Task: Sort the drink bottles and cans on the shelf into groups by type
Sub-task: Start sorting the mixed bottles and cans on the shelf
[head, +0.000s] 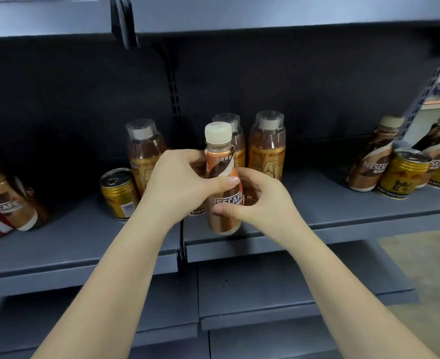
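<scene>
Both hands wrap the Nescafé bottle (223,193) – left hand (180,182) & right hand (255,198) curled round its body, held upright just off the shelf (343,206), centre-near – prob. headed for the coffee bottles (369,161) at right.

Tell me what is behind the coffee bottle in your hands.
Behind the coffee bottle, gripped by the left hand and right hand, stand amber tea bottles against the shelf's back panel. The middle one is mostly covered, so its label cannot be read.
</scene>
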